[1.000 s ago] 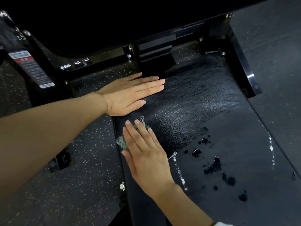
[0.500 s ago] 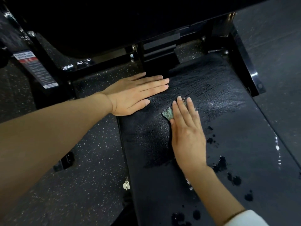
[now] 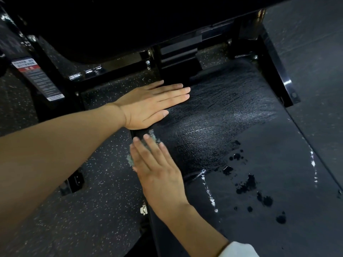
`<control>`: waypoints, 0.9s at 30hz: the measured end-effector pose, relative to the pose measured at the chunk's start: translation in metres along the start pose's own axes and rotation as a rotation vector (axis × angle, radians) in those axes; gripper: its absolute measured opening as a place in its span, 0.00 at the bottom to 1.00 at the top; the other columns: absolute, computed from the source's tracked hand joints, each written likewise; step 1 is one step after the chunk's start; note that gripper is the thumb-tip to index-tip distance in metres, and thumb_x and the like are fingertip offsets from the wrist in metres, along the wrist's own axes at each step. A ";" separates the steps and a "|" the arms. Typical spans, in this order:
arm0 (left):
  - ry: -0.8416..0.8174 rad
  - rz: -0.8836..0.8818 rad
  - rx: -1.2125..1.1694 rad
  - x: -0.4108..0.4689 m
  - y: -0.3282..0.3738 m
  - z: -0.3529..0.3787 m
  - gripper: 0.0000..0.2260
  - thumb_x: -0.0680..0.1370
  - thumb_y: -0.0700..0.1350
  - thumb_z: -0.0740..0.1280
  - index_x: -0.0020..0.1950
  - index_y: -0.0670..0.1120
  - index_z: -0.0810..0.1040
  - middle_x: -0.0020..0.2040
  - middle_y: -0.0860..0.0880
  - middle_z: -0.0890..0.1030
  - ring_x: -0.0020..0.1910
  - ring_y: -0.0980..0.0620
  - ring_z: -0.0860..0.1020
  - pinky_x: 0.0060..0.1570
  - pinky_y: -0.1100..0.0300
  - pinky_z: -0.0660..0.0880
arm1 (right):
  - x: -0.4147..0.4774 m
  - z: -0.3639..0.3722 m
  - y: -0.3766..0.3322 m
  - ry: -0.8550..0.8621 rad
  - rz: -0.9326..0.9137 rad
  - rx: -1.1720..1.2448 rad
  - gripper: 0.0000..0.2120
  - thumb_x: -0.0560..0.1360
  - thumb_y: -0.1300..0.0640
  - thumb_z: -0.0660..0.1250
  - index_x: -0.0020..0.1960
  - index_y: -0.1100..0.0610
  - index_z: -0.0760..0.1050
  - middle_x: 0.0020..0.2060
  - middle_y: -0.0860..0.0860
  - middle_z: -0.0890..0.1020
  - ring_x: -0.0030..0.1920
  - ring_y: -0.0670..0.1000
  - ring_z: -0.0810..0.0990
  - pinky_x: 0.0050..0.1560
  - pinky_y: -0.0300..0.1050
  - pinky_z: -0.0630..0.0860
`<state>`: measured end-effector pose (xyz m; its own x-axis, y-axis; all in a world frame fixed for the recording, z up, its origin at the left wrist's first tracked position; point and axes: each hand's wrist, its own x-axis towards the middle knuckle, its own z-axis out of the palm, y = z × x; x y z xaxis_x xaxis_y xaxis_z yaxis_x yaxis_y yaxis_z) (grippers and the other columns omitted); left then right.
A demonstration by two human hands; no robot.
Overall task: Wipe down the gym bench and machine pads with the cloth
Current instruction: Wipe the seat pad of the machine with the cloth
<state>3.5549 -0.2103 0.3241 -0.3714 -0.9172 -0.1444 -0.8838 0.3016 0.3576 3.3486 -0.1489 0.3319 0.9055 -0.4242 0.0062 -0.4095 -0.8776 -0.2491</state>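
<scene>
A black padded bench seat (image 3: 259,164) runs from the lower right up to the middle. Its far half shines wet; its near half is dull with dark droplets and white streaks. My right hand (image 3: 157,169) presses flat on a small grey-green cloth (image 3: 130,160) at the pad's left edge, fingers straight; only the cloth's edges show around the fingers. My left hand (image 3: 150,106) rests flat on the pad's far left corner, fingers straight and pointing right.
A black steel frame (image 3: 278,71) stands behind and to the right of the pad. A post with a warning label (image 3: 37,78) rises at the left. A large black pad (image 3: 130,21) overhangs the top. Speckled rubber floor (image 3: 74,219) lies to the left.
My right hand has slid the cloth back from the pad's middle to its left edge, after sweeping right half a second earlier. The left hand has stayed put.
</scene>
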 end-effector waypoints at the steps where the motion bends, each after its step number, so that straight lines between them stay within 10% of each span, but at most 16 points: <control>1: -0.001 -0.002 0.010 0.000 0.000 0.000 0.25 0.83 0.49 0.47 0.82 0.49 0.50 0.82 0.54 0.48 0.80 0.55 0.44 0.79 0.49 0.45 | -0.001 0.000 0.000 -0.015 -0.034 -0.016 0.25 0.78 0.56 0.52 0.73 0.58 0.69 0.74 0.52 0.69 0.76 0.54 0.62 0.77 0.52 0.59; 18: 0.017 -0.046 0.047 -0.001 0.004 0.003 0.26 0.83 0.49 0.48 0.82 0.50 0.49 0.82 0.55 0.47 0.80 0.57 0.43 0.77 0.57 0.38 | -0.006 -0.018 0.087 0.178 0.325 0.011 0.20 0.82 0.58 0.55 0.72 0.61 0.70 0.73 0.54 0.71 0.76 0.56 0.64 0.75 0.54 0.61; 27: -0.020 -0.082 0.109 -0.002 0.009 0.003 0.27 0.82 0.51 0.44 0.82 0.51 0.45 0.82 0.56 0.43 0.80 0.56 0.40 0.77 0.54 0.38 | -0.011 -0.008 0.040 0.089 0.019 0.022 0.27 0.74 0.61 0.70 0.73 0.59 0.70 0.73 0.53 0.71 0.75 0.55 0.65 0.75 0.54 0.62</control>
<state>3.5468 -0.2052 0.3247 -0.3010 -0.9349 -0.1881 -0.9368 0.2530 0.2417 3.3215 -0.1817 0.3295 0.8836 -0.4600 0.0871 -0.4232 -0.8644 -0.2716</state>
